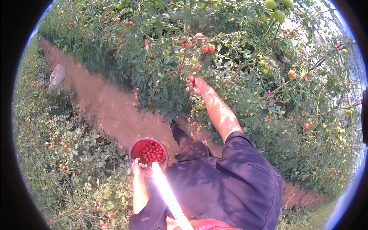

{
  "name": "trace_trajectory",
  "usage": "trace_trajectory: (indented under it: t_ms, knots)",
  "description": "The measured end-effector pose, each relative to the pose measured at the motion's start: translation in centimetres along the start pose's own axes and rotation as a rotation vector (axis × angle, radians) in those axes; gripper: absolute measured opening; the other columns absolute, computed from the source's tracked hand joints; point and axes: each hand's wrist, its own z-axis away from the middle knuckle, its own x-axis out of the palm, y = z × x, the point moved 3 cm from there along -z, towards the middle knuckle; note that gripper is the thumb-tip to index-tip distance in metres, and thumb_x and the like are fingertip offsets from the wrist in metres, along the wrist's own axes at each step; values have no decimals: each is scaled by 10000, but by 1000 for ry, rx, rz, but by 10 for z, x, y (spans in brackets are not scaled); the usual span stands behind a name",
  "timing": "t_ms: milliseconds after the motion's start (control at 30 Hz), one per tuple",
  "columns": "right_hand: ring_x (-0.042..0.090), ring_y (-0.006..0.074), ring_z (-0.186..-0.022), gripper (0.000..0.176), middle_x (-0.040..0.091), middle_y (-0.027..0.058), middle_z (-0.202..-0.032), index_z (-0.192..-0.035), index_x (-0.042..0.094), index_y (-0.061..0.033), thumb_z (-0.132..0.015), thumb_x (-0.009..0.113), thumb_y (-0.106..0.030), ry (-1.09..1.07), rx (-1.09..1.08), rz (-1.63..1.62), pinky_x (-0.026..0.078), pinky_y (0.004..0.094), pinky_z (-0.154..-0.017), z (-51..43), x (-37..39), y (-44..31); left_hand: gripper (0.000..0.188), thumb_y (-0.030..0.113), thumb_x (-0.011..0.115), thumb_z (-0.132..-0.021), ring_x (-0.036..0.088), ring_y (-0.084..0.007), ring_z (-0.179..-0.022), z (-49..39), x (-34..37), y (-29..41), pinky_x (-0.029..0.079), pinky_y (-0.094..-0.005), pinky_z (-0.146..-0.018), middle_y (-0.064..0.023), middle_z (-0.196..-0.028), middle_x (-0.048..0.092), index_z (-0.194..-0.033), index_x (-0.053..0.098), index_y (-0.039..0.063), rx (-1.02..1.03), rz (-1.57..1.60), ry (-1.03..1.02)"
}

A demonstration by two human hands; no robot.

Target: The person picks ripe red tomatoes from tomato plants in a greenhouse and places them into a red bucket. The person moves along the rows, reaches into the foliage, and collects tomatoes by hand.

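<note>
My right hand (197, 86) reaches up into the tomato plants with its fingers closed around a small red tomato (191, 78). Just above it hangs a cluster of red and orange tomatoes (204, 48) with some green ones. My left hand (138, 166) grips the near left rim of a reddish bucket (134, 152), low in front of my body. Many small red tomatoes (153, 152) lie inside the bucket. A bright white glare strip crosses the view beside the bucket and covers part of its near rim.
A dirt path (109, 100) runs diagonally between two rows of tomato plants. On the path's left edge stands a pale mesh-like container (57, 75). Large green tomatoes (279, 14) hang at the upper right, and leaning stems (253, 56) spread through the right-hand foliage.
</note>
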Motion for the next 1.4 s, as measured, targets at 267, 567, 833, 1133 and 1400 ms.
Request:
trace_trajectory:
  t_ms: [267, 567, 833, 1133, 1400]
  knots:
    - [545, 133, -516, 249, 601, 40, -758, -953, 555, -116, -1024, 441, -325, 64, -39, -66, 507, 263, -414, -9, 1, 16, 112, 267, 619, -988, 375, -114, -479, 9, -7, 4, 472, -372, -602, 49, -586, 381, -988, 614, 155, 42, -66, 14]
    - [567, 151, -543, 278, 610, 50, -774, -992, 548, -99, -1067, 424, -337, 176, -127, -150, 521, 275, -424, -29, -13, 18, 108, 254, 615, -985, 384, -114, -492, 18, -6, -4, 473, -376, -596, 55, -578, 365, -972, 619, 147, 25, -29, -18]
    - [577, 110, -555, 246, 600, -2, -760, -959, 587, -137, -1020, 584, -375, 194, -113, 339, 537, 299, -458, 12, 28, 141, 81, 212, 562, -1008, 407, -88, -470, 31, -8, -19, 396, -253, -432, 42, -608, 411, -988, 584, 136, -46, -13, 21]
    - [666, 173, -769, 594, 703, 101, -1026, -1434, 514, -25, -955, 674, -338, -12, 376, 1182, 600, 352, -647, 49, 22, 330, 115, 234, 574, -1006, 413, -91, -466, 22, 12, -22, 370, -237, -410, 46, -591, 413, -1025, 596, 123, -10, -114, -5]
    - [658, 108, -805, 309, 699, 56, -1004, -1218, 613, -20, -1026, 567, -258, 57, -567, 767, 539, 258, -687, 66, 68, 94, 121, 236, 551, -1019, 414, -118, -501, 4, 16, -23, 504, -382, -602, 39, -623, 410, -1036, 584, 120, -17, -156, -72]
